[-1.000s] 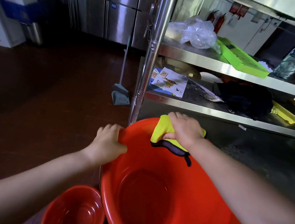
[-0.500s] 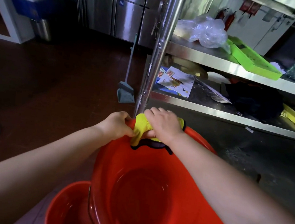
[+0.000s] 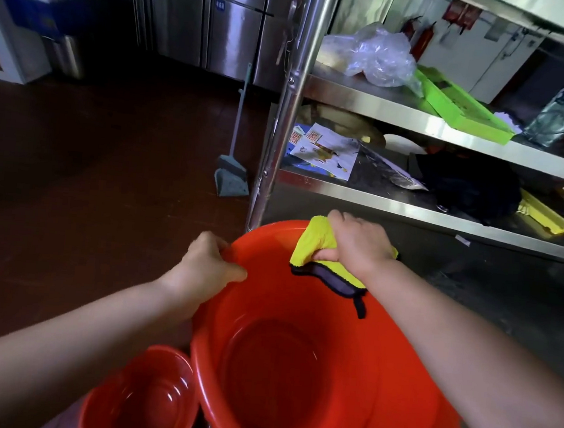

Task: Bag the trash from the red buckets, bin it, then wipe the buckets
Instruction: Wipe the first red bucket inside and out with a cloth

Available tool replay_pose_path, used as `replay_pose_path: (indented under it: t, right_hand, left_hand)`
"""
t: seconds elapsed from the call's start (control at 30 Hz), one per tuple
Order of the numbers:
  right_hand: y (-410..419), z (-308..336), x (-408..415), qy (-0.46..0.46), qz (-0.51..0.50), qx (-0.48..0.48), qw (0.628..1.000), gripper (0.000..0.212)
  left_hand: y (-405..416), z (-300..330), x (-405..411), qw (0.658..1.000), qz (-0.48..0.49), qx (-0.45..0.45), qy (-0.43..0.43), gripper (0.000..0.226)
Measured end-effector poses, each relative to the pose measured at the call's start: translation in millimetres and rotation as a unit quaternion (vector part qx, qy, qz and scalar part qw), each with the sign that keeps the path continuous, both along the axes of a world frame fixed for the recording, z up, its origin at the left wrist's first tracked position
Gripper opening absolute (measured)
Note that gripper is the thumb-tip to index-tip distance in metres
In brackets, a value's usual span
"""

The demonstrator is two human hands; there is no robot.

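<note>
Stainless steel shelving [image 3: 402, 105] stands at the far right over a dark reddish floor [image 3: 89, 180], with a grey dustpan [image 3: 231, 178] leaning by its upright post and a crumpled clear plastic bag [image 3: 372, 58] on the upper shelf. Near and centre, the large round red plastic bucket [image 3: 294, 368] is tipped with its mouth toward the camera, and nothing shows inside it. The left hand [image 3: 206, 263] curls over the rim at the bucket's far-left edge, thumb inside, holding it steady. The right hand [image 3: 359, 244] grips a bunched yellow microfibre cloth with grey backing [image 3: 321, 255] and presses it on the far rim, just right of the left hand — the two hands are near but apart. A smaller red plastic bucket [image 3: 141, 403] sits at the near left, touching or nearly touching the big one. Wiping seems under way; the unwiped wall runs down and nearer from the cloth, so the right hand is best placed to sweep it.
</note>
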State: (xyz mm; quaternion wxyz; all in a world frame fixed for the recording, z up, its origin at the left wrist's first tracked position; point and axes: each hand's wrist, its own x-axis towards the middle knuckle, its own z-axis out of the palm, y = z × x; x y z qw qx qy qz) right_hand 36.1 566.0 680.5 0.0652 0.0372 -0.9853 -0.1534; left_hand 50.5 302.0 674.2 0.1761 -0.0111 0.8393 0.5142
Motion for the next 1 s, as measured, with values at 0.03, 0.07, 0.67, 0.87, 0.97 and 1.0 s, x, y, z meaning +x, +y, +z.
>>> replay_pose_path:
  t: [0.03,0.07,0.67,0.87,0.97,1.0]
  right_hand:
    - [-5,2,-2,-0.005,0.01,-0.004,1.0,0.074]
    - [-12,3,-4,-0.011,0.026,-0.006,1.0,0.072]
    - [-34,1,-8,-0.01,0.083,-0.006,0.997,0.064]
    - [-34,-3,-3,0.006,0.096,0.024,0.995,0.066]
    - [-41,-3,-2,0.006,0.1,0.026,0.995,0.071]
    - [-47,-2,-3,0.008,0.108,0.031,0.994,0.072]
  left_hand:
    - [1,4,-12,0.997,-0.043,-0.051,0.044,0.045]
    - [3,9,-24,0.989,-0.089,-0.089,0.08,0.046]
    - [17,-1,-34,0.998,-0.055,-0.015,0.007,0.031]
    - [10,-3,-24,0.999,-0.028,0.016,-0.014,0.028]
    - [12,-4,-24,0.999,-0.031,0.01,-0.004,0.026]
    - [13,-3,-25,0.999,-0.037,0.005,-0.006,0.026]
